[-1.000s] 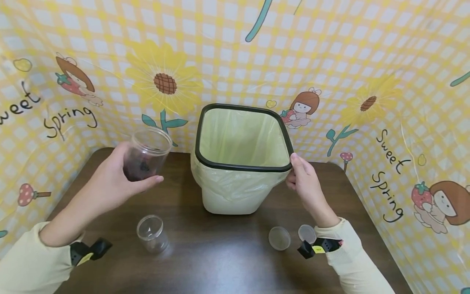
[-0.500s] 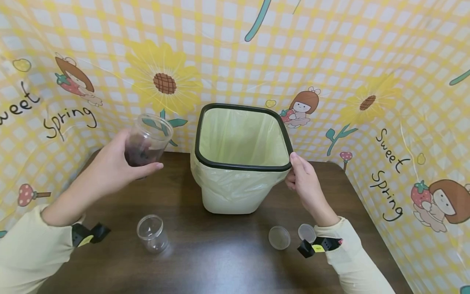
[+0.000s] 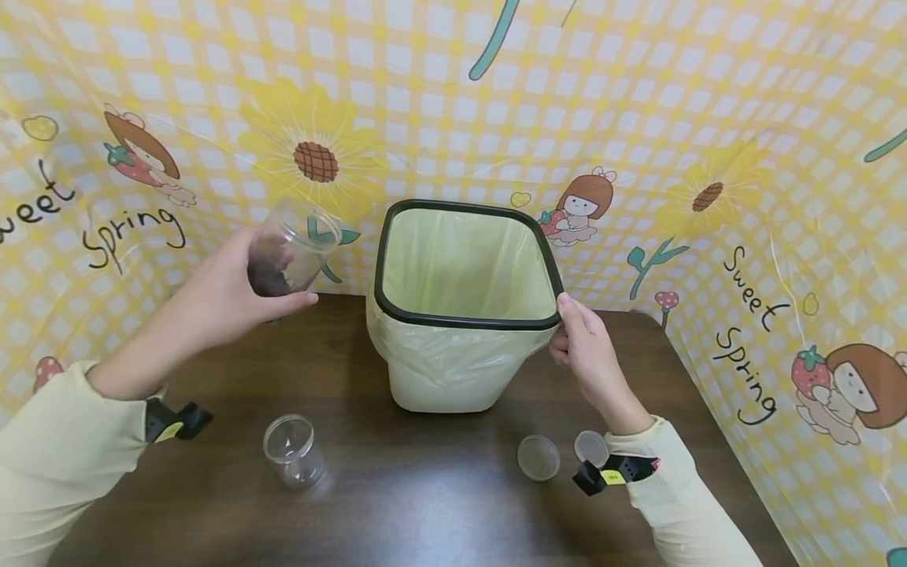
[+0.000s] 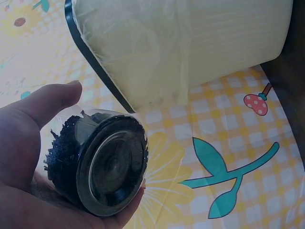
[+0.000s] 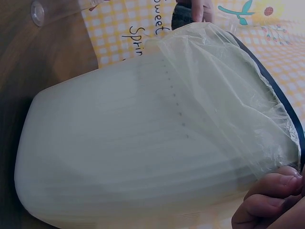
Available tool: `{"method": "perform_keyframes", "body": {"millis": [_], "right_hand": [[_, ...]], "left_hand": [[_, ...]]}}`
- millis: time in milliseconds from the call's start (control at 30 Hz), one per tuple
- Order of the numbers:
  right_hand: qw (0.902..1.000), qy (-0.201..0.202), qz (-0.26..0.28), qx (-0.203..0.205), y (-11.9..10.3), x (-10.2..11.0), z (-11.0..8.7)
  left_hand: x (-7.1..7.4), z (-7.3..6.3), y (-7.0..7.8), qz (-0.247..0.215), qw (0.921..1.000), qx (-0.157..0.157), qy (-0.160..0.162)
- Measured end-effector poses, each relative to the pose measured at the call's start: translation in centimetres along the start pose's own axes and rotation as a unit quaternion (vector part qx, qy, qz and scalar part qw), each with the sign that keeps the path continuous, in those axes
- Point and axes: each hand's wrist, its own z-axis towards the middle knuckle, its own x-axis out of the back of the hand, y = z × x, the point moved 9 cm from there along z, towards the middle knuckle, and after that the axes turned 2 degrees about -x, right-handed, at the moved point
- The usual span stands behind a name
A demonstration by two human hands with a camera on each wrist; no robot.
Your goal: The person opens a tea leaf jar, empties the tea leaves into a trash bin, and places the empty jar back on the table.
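My left hand (image 3: 220,291) grips an uncapped clear jar (image 3: 305,256), raised to the left of the bin with its mouth leaning rightward. Dark, flaky dry bits (image 4: 62,152) lie in its lower part, seen beside its round base in the left wrist view. A pale waste bin (image 3: 439,386) stands upright mid-table, lined with a thin yellowish bag (image 3: 460,268) under a black rim ring (image 3: 468,322). At the bin's front right corner, my right hand (image 3: 588,342) pinches the rim, thumb on top and fingers curled below; part of it shows in the right wrist view.
A second clear jar (image 3: 294,453), lidless, stands on the dark wooden table (image 3: 425,504) at front left. Two round translucent lids lie at front right, one lid (image 3: 538,457) left of the other lid (image 3: 591,447). A yellow checked cloth (image 3: 439,118) walls the back and sides.
My left hand has lifted the jar higher and shifted it slightly right, toward the bin. The right hand stays at the rim, and the bin, second jar and lids have not moved.
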Motion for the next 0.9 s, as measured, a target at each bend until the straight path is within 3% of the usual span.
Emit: {"method": "perform_keyframes", "body": {"millis": [167, 267, 400, 567, 900], "right_hand": [[1.0000, 0.003, 0.000, -0.003, 0.1, 0.1, 0.0], [1.0000, 0.005, 0.003, -0.003, 0.2, 0.1, 0.0], [0.9999, 0.008, 0.006, 0.000, 0.1, 0.2, 0.0], [0.9999, 0.012, 0.009, -0.001, 0.1, 0.2, 0.0], [0.9999, 0.016, 0.004, 0.004, 0.2, 0.2, 0.1]], "left_hand": [[0.1, 1.2, 0.8, -0.013, 0.9995, -0.029, -0.008], [0.1, 1.8, 0.9, -0.007, 0.9995, -0.024, -0.021], [0.0, 2.6, 1.3, 0.020, 0.9989, -0.019, -0.038], [-0.1, 3.4, 2.1, 0.064, 0.9957, -0.058, -0.036], [-0.1, 4.4, 3.3, 0.136, 0.9859, -0.090, -0.038]]}}
